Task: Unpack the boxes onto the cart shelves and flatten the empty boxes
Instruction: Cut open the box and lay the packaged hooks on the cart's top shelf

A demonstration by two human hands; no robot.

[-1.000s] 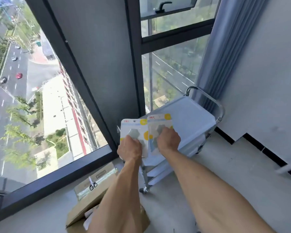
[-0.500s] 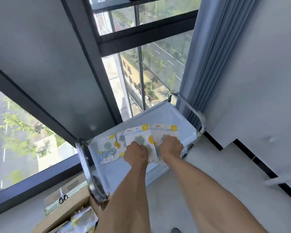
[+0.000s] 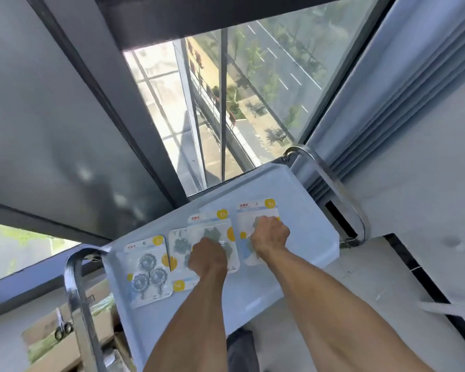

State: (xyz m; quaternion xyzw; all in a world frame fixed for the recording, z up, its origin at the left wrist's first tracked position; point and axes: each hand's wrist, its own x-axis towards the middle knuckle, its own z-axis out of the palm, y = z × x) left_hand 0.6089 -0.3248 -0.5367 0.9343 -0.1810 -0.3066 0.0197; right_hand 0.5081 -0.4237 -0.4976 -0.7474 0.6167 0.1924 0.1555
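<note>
The pale blue top shelf of the cart (image 3: 301,210) lies below me by the window. My left hand (image 3: 207,257) grips a white hook pack (image 3: 212,224) low over the shelf's middle. My right hand (image 3: 270,233) grips a second hook pack (image 3: 257,212) just to the right of it. Two more hook packs lie flat on the shelf: one with three round grey hooks (image 3: 148,269) at the left and one (image 3: 177,245) partly under the left-hand pack. An open cardboard box (image 3: 65,342) sits on the floor at the lower left.
Chrome cart handles stand at the left end (image 3: 77,291) and the right end (image 3: 341,191). Scissors (image 3: 62,327) lie on the box flap. A grey curtain (image 3: 387,103) hangs at the right, next to a white wall (image 3: 427,183). Large window glass fills the far side.
Both hands carried the two packs from the air beside the cart down to its top shelf. My view moved in over the cart, bringing the packs lying at the left into sight.
</note>
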